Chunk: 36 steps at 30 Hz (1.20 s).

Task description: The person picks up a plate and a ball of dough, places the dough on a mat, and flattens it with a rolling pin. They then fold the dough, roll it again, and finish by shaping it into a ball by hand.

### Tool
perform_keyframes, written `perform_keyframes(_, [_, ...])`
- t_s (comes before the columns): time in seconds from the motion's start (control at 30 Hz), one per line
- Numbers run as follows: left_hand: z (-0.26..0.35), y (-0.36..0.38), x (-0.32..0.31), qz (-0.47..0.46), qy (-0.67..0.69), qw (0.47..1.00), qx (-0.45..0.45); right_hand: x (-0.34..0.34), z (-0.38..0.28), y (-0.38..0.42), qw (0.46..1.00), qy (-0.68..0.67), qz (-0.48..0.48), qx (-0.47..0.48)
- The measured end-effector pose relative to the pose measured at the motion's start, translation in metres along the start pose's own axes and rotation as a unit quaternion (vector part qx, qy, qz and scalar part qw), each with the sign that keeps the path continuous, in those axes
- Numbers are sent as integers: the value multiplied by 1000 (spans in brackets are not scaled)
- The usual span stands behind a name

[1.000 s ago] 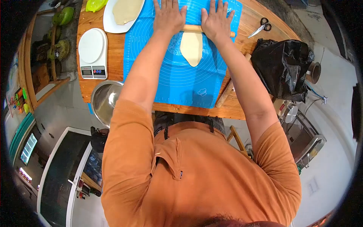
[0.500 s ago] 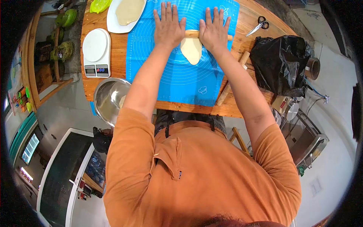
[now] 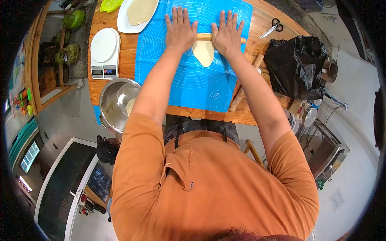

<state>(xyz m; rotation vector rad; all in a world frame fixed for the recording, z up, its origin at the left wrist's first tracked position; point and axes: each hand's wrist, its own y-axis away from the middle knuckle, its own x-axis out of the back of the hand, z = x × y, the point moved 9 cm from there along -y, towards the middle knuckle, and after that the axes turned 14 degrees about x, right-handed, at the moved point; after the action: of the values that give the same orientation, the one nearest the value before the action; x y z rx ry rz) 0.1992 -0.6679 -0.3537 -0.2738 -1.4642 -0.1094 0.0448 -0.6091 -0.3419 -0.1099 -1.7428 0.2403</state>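
A wooden rolling pin (image 3: 204,37) lies crosswise over a flat, pale piece of dough (image 3: 204,54) on the blue mat (image 3: 193,94). My left hand (image 3: 180,34) is spread flat over the pin's left part, fingers apart and pointing away from me. On the pin's right part rests my right hand (image 3: 227,35), also flat with its fingers apart; the pin's right end sticks out beyond it. The dough narrows toward me, and its front part shows between my forearms.
At the left are a white plate (image 3: 125,23) with flat dough, a kitchen scale (image 3: 104,50), a green item (image 3: 110,5) and a steel bowl (image 3: 112,105) with dough. To the right are scissors (image 3: 272,29), a wooden stick (image 3: 240,97) and a black plastic bag (image 3: 295,66).
The view has shifted slightly. Both hands remain spread on the rolling pin, with little visible movement along the dough.
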Motion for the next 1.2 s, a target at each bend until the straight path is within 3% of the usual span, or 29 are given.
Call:
perform_keyframes(0.07, [0, -7, 5, 42, 88, 995, -12, -3, 6, -6, 1000, -10, 11, -8])
perform_keyframes(0.17, [-2, -20, -4, 58, 81, 995, -15, -5, 11, -14, 999, -15, 33, -5])
perform_keyframes(0.33, [1, -31, 3, 8, 103, 995, -1, 2, 16, -27, 998, -37, -31, -47])
perform_keyframes(0.4, [1, -33, 6, 16, 109, 994, -6, -6, 23, -26, 998, -50, -24, -39])
perform_keyframes(0.47, [1, -30, 8, 46, 114, 992, 0, -3, 19, -25, 996, -73, 45, -6])
perform_keyframes(0.7, [0, -50, -7, 104, 58, 992, 30, -5, 30, -47, 997, -42, 70, -18])
perform_keyframes(0.8, [2, -58, 3, 124, 73, 989, 39, 19, 29, -53, 990, -38, 137, 21])
perform_keyframes(0.87, [-1, -68, -5, 34, 103, 991, 83, 40, 8, -44, 976, -65, 159, 133])
perform_keyframes(1.0, [0, -74, -3, 78, 90, 990, 81, 43, -5, -12, 973, -92, 74, 197])
perform_keyframes(1.2, [5, -70, 44, 152, 233, 960, -47, 41, 2, -7, 972, -105, 75, 196])
